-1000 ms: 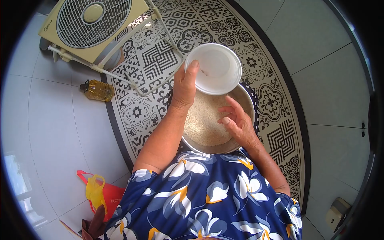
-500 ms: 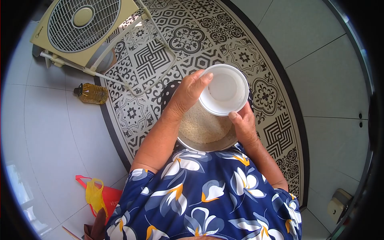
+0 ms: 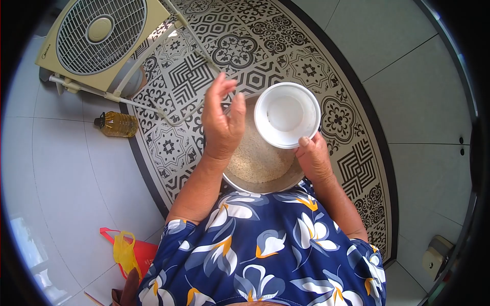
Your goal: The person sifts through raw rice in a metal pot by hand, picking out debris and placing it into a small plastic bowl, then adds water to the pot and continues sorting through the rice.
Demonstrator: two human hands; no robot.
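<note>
A round white plastic bowl (image 3: 284, 113) is in my right hand (image 3: 314, 158), the thumb over its near rim. Its inside faces up and shows only a few small specks. Below it a wide metal basin (image 3: 294, 178) rests against my lap, holding a layer of pale grain-like or coarse powdery stuff (image 3: 258, 158). The white bowl hides the basin's far right part. My left hand (image 3: 223, 120) is raised over the basin's left rim, its fingers apart and nothing in them.
A beige box fan (image 3: 99, 30) on a tubular stand (image 3: 168, 120) stands at the upper left. Near it lies a bottle of yellow oil (image 3: 119, 124). Red and yellow bags (image 3: 127, 252) lie at the lower left. A black-and-white patterned mat (image 3: 237, 51) covers the floor ahead.
My left hand has let go of the white bowl and moved left, its fingers opening. My right hand keeps the bowl in nearly the same place over the basin.
</note>
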